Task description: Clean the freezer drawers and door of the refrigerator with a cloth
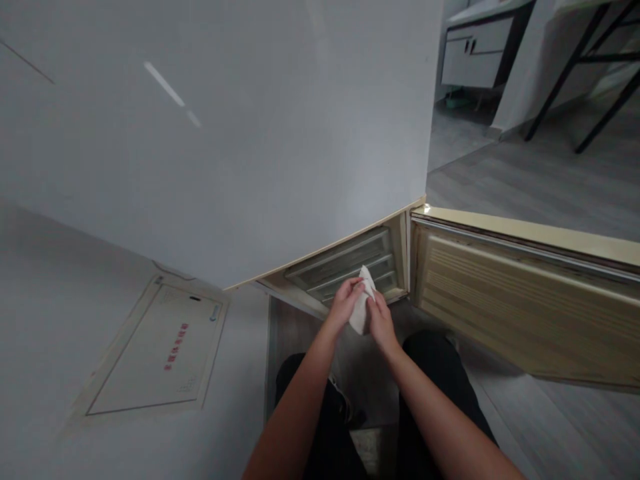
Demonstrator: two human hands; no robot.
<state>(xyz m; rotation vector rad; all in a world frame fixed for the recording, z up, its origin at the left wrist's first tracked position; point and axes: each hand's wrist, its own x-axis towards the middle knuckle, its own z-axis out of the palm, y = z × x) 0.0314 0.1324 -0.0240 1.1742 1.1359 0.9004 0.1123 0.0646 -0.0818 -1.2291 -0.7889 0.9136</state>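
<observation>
A white cloth (362,307) is held between both my hands, low in front of a refrigerator. My left hand (345,301) grips its upper left side and my right hand (381,322) grips its right side. Just behind the cloth are the clear drawers (345,261) of the open lower compartment. The lower door (525,300) stands swung out to the right, its ribbed inner side facing me. The upper door (225,133), white and glossy, is closed above my hands.
A wall panel (157,350) with red characters sits at the lower left. My dark-trousered knees (440,373) are below my hands. Grey wood floor (540,173) extends to the right, with a white cabinet (477,50) and black table legs (570,73) beyond.
</observation>
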